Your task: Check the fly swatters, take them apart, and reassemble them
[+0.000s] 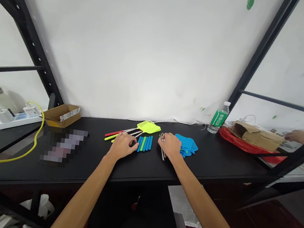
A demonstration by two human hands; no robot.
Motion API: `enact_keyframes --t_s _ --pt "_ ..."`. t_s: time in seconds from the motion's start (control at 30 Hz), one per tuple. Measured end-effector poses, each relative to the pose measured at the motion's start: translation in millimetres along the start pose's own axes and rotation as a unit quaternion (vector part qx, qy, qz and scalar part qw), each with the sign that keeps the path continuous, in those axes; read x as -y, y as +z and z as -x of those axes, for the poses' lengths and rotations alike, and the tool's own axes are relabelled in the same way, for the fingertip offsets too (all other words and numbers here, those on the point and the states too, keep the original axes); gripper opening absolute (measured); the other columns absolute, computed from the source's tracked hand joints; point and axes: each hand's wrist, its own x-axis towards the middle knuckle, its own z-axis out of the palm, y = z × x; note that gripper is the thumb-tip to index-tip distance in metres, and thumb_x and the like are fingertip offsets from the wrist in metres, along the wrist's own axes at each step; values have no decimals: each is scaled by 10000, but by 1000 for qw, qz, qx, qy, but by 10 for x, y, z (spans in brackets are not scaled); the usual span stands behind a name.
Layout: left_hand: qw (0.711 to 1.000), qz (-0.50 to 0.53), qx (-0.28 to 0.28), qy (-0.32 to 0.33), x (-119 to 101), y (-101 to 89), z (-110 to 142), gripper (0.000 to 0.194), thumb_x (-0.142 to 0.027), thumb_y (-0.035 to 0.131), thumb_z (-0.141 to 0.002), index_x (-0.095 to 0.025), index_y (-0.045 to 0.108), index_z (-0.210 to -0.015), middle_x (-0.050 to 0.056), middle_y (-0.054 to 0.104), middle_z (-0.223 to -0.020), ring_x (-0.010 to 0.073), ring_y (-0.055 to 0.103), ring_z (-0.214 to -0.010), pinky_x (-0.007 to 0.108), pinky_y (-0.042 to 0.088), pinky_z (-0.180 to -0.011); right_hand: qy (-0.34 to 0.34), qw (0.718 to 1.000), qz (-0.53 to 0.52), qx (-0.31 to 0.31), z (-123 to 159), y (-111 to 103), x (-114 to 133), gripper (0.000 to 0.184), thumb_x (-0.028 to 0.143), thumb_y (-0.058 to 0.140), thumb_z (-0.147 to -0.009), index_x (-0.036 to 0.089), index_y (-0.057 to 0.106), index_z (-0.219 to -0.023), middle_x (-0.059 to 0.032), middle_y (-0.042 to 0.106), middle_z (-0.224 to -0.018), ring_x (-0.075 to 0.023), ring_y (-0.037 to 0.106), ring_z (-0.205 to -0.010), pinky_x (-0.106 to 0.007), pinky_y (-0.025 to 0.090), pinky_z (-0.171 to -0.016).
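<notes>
My left hand (123,146) rests over the table at the left end of a row of blue handle grips (147,143) and a green grip (142,144). Its thumb and forefinger are apart, near the leftmost blue grip; the other fingers are mostly hidden. Behind it lie finished fly swatters with yellow-green heads (148,127), thin metal shafts and a red handle (113,134) among green ones. My right hand (170,145) closes over several thin metal rods (162,154), which stick out on its near side. Just right of it sits a pile of blue swatter heads (187,145).
A water bottle (219,118) stands at the back right, near a brown paper bag (256,136) on red plastic (229,137). Leftward are an open cardboard box (64,115), a blurred-out item (65,145), a power strip (18,119) and a yellow cable (35,139). Another person's hand (297,135) shows far right.
</notes>
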Motion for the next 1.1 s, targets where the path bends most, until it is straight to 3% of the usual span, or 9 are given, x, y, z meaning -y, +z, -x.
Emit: enact_keyframes --t_s 0.17,0.3,0.57,0.7,0.9,1.1 --pt "999 1 -9 52 -97 5 0 258 -407 561 -895 -210 716 -955 45 669 -873 212 584 -851 368 392 -853 -19 1000 2 6 6 20 19 250 403 574 -887 201 721 -878 -97 681 -1017 -229 635 -940 -289 406 -705" --pt "995 -5 20 100 -150 21 -5 321 -455 589 -879 -242 735 -1070 77 637 -1075 250 562 -1000 395 412 -918 -37 999 9 3 5 59 12 266 403 583 -870 189 739 -842 -114 682 -996 -247 626 -951 -301 409 -701" --pt "993 -5 39 112 -166 29 -2 334 -459 603 -876 -237 734 -1089 81 615 -1115 261 543 -1045 408 429 -931 -54 998 2 -19 8 128 41 206 299 582 -826 158 727 -788 -145 676 -950 -263 607 -949 -304 393 -680" --pt "994 -7 38 101 -154 44 -4 386 -468 619 -861 -229 707 -1151 89 614 -1157 274 541 -1065 426 427 -950 -51 991 -104 -65 -9 115 40 230 315 544 -866 184 684 -738 -105 668 -887 -222 604 -849 -291 364 -655" --pt "994 -1 39 98 -145 44 -5 372 -468 620 -857 -221 726 -1114 84 615 -1156 280 528 -1100 435 419 -974 -78 928 -348 -108 -51 63 -14 289 370 397 -947 211 563 -772 6 552 -663 -165 517 -627 -277 320 -596" --pt "995 -4 43 95 -167 22 -9 314 -371 613 -837 -226 747 -1081 79 638 -1087 274 535 -1070 421 426 -936 -21 851 -514 -101 -88 99 -46 259 413 354 -944 236 474 -798 37 474 -622 -152 458 -570 -262 351 -554"
